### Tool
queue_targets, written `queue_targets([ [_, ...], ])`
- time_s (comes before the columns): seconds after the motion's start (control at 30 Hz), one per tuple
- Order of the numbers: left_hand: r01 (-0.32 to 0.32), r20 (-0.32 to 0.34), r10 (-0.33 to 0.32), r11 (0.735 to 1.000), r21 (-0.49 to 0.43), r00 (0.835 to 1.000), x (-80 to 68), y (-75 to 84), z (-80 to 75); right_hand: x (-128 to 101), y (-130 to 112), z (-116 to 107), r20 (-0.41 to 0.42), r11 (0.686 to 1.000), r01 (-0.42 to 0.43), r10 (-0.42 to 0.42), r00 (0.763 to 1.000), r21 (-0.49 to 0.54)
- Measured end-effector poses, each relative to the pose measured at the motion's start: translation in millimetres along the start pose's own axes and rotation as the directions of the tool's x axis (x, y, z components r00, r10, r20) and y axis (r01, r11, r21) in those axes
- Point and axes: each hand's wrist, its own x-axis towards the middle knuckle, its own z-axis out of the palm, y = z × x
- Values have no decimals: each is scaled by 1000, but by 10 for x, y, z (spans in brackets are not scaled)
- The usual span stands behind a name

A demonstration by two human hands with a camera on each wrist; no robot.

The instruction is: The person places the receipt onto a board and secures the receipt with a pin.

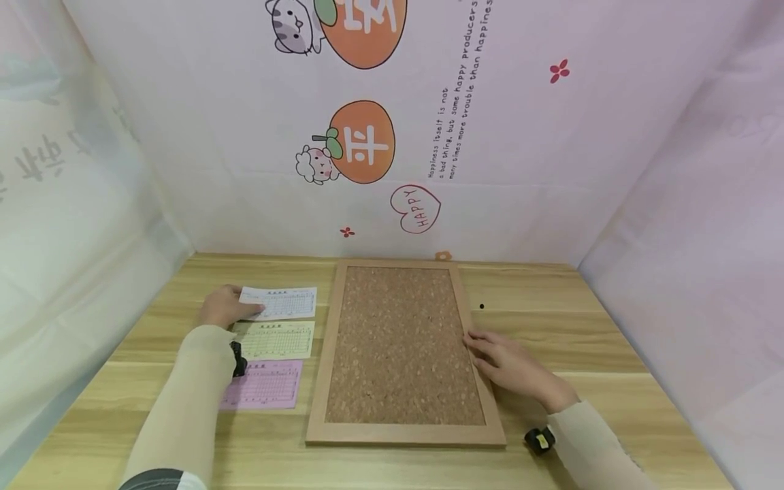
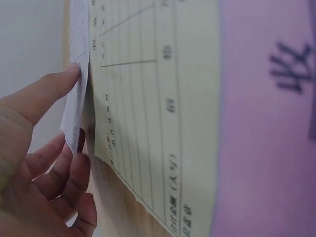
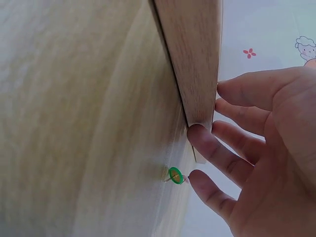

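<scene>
Near the tabletop's [image 1: 539, 292] far-left corner, the left hand's [image 1: 228, 307] fingers pinched the left end of a white slip [image 1: 290, 305], whose long axis ran sideways, roughly parallel to the far edge. The right hand [image 1: 508, 361], fingers slightly spread, touched the right side of a corkboard [image 1: 404, 340], lengthwise toward the far edge.

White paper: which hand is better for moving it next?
Probably the left hand: it pinches the white paper by its left end. The right hand is across the board, at its right edge.
</scene>
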Motion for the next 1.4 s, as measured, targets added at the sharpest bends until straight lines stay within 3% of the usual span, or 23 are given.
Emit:
queue_targets([
  [0.33,-4,24,7,993,-115,1000,45,-48,-37,-1,19,-1,25,997,-24,23,999,66],
  [0.57,-32,-30,28,987,-156,999,35,-98,-28,0,6,-15,20,999,-21,20,1000,47],
  [0.87,-9,-61,-2,982,-190,998,-24,-81,-65,-8,-1,-23,3,999,-19,19,1000,31],
  [1.07,-14,-36,5,965,-261,999,-41,-57,-111,-8,4,-14,23,998,-31,29,999,64],
  [1.4,-16,-72,-11,929,-370,997,-95,35,-175,3,6,0,27,997,-22,21,999,71],
])
